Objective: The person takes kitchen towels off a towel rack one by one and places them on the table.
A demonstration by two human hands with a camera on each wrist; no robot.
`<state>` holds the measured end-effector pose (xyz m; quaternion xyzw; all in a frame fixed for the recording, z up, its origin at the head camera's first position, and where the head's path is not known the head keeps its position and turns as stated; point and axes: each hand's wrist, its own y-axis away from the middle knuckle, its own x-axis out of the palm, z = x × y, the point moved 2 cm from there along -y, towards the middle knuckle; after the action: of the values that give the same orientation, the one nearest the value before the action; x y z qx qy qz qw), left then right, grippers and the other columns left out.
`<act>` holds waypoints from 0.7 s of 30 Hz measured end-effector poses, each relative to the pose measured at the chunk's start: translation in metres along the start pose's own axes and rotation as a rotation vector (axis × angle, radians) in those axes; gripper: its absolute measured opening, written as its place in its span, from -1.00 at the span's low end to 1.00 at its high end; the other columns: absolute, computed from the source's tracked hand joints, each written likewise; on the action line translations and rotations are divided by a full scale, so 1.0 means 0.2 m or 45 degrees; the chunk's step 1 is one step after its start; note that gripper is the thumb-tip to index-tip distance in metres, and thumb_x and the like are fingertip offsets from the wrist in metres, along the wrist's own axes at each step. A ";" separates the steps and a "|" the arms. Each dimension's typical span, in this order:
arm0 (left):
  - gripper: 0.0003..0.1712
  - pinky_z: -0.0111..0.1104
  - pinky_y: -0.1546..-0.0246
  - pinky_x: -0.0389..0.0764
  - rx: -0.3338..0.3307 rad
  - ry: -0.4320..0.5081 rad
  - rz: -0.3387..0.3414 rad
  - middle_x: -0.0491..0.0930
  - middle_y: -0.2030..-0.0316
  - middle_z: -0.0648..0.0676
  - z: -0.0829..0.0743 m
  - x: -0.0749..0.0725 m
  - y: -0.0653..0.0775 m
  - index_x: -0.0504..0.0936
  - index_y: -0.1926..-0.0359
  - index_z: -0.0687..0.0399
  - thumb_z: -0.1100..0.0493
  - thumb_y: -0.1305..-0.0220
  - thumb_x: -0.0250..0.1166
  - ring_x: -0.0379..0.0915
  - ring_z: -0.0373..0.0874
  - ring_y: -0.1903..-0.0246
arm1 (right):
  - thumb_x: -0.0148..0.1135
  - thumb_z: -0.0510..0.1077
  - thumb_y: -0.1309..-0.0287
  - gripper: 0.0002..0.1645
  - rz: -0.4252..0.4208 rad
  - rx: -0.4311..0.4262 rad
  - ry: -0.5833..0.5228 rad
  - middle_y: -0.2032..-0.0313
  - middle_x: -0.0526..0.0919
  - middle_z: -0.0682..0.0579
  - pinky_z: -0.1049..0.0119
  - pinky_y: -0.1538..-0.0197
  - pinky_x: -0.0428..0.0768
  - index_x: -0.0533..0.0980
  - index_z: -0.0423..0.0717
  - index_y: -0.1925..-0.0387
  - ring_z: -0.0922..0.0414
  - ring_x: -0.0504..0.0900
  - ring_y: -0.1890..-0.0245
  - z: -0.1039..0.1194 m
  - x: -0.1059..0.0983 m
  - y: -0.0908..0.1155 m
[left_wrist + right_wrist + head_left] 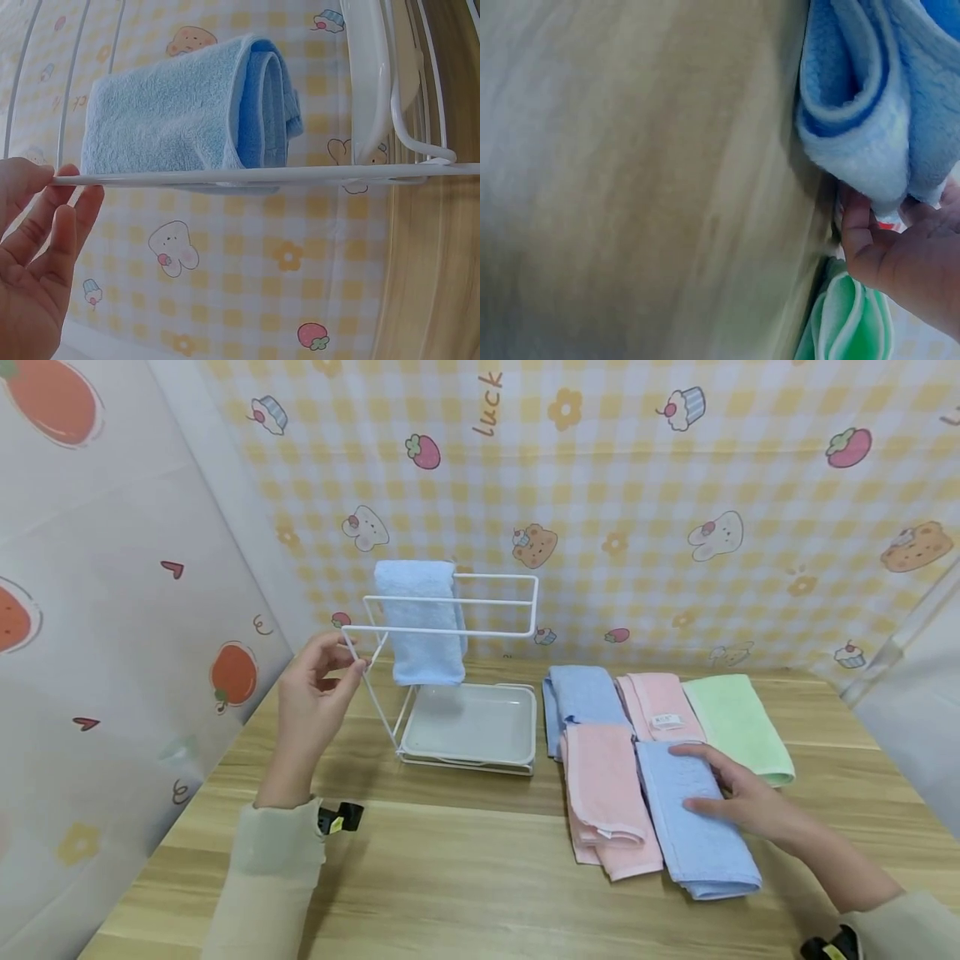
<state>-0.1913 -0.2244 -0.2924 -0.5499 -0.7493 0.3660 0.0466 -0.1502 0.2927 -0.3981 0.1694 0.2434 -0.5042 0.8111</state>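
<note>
On the left stands a white wire rack (495, 632) with a light blue towel (423, 635) draped over its upper bars. My left hand (318, 685) pinches the rack's front left upper corner between thumb and fingers; in the left wrist view the fingertips (67, 176) meet the bar. To the right, my right hand (742, 797) grips the side of a folded blue towel (690, 827), its index finger at the far edge. The right wrist view shows thumb and finger around the towel's fold (870, 157). Part of the grip is hidden under the cloth.
A pale tray (472, 727) sits in the rack's base. Beside the gripped towel lie a pink towel (607, 793), another blue towel (588, 697), another pink towel (652, 693) with a label, and a green towel (738, 722). A checked backdrop (480, 510) closes off the table's rear.
</note>
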 end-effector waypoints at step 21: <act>-0.73 -0.66 0.47 0.53 0.037 0.103 0.032 0.59 0.43 -0.31 0.00 0.01 0.00 0.53 0.00 0.36 0.47 -0.27 0.26 0.61 -0.56 0.44 | 0.43 -0.28 -0.08 -0.39 -0.106 -0.053 0.501 0.19 0.61 -0.08 0.40 0.36 0.58 0.44 -0.19 -0.19 0.45 0.56 0.32 0.02 -0.12 0.05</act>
<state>-0.1919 -0.2233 -0.2934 -0.5730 -0.7345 0.3547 0.0803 -0.1497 0.3131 -0.3813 0.2374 0.4142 -0.4893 0.7298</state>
